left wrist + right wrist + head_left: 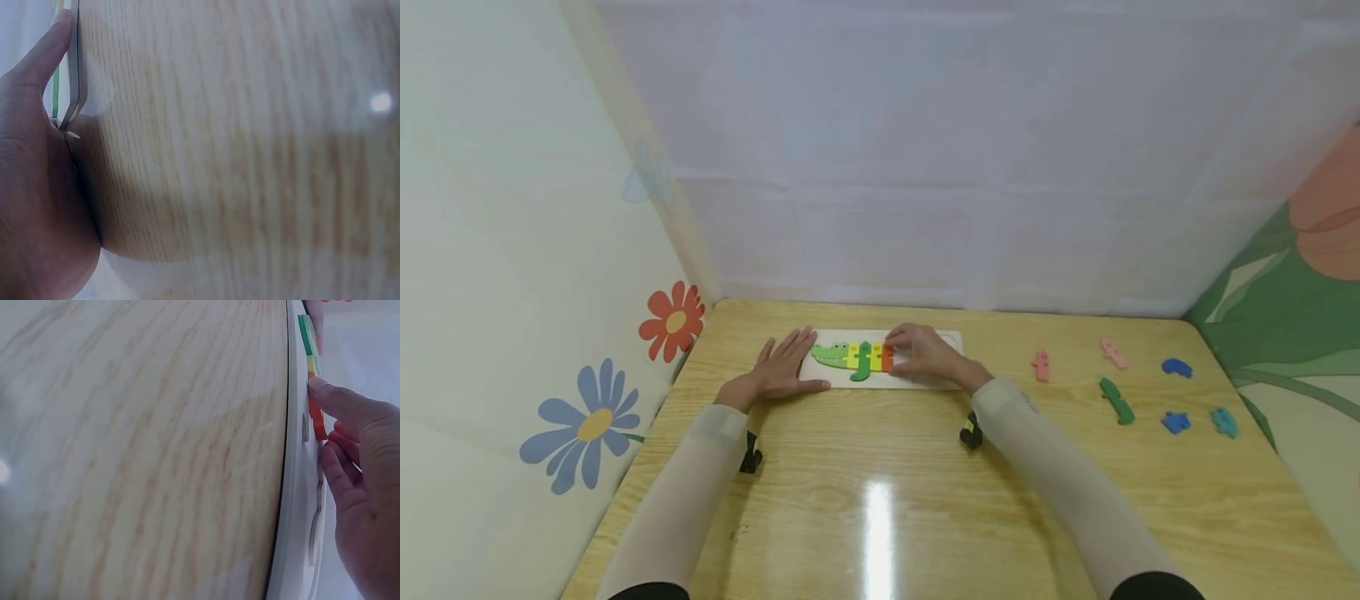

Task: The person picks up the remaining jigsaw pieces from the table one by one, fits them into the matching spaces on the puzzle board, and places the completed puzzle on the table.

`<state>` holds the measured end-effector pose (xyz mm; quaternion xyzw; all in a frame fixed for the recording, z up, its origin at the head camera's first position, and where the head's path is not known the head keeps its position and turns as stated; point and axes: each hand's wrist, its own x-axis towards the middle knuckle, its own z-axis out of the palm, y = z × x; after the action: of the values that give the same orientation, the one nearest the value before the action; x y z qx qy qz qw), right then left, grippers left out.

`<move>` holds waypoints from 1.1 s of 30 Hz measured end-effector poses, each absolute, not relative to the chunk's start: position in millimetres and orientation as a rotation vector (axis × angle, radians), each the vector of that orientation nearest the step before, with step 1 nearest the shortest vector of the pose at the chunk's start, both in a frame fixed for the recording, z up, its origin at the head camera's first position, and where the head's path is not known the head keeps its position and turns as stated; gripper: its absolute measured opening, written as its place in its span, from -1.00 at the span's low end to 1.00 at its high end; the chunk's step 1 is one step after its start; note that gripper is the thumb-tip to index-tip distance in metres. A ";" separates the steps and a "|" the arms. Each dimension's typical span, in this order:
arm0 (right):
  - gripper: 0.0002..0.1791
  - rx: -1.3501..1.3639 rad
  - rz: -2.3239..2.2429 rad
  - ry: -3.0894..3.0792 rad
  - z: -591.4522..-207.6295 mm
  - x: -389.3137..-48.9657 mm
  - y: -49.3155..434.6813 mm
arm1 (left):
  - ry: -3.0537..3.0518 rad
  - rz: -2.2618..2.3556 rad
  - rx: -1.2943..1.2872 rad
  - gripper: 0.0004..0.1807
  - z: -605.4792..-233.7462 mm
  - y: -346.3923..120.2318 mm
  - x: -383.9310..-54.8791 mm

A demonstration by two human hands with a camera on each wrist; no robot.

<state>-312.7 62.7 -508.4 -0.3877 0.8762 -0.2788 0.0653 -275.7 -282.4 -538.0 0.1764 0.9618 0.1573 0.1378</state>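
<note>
A white puzzle board [953, 339] lies near the table's far edge, with a crocodile puzzle on it. The green head piece [830, 356] is at its left, followed by yellow pieces and a green piece with a leg [864, 363]. My left hand [781, 367] rests with fingers spread over the board's left end, its thumb along the near edge. With thumb and fingertips, my right hand [928, 354] holds an orange puzzle piece [317, 419] at the right end of the row. The right wrist view shows recessed outlines in the board beyond that piece.
Loose pieces lie on the table [820, 475] to the right: a red one [1041, 365], a pink one [1114, 353], a green one [1117, 401], two blue ones [1176, 367] and a teal one [1224, 422]. Fabric walls stand behind and at both sides.
</note>
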 end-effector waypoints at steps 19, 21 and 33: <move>-0.46 -1.240 -0.974 2.615 -512.0 -310.4 64.5 | 2.777 0.452 0.505 0.30 -532.6 -279.2 -271.8; -0.46 -1.236 -0.984 2.604 -511.5 -310.1 64.3 | 2.779 0.455 0.500 0.31 -533.0 -279.1 -271.9; -0.44 -1.157 -0.972 2.586 -509.9 -310.1 65.3 | 2.788 0.466 0.498 0.32 -537.9 -280.7 -275.4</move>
<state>-310.1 65.3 -509.9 -0.3852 0.8611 -0.3236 0.0732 -275.4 -280.7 -537.9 0.1720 0.9624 0.1609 0.1351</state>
